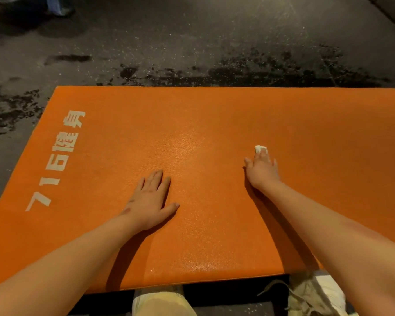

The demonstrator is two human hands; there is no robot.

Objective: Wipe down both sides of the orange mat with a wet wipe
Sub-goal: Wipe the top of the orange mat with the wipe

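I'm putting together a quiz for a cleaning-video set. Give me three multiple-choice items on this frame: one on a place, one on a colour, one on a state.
1. Where is the wet wipe?
A. under the fingertips of the right hand
B. on the floor beside the mat
C. on a shoe

2. What colour is the print on the orange mat?
A. black
B. white
C. blue

3. How does the left hand lie?
A. clenched in a fist
B. flat on the mat, fingers straight
C. lifted off the mat

Answers:
1 A: the white wipe shows just beyond the right fingertips.
2 B: the characters at the mat's left end are pale white.
3 B: its palm and straight fingers rest on the mat.
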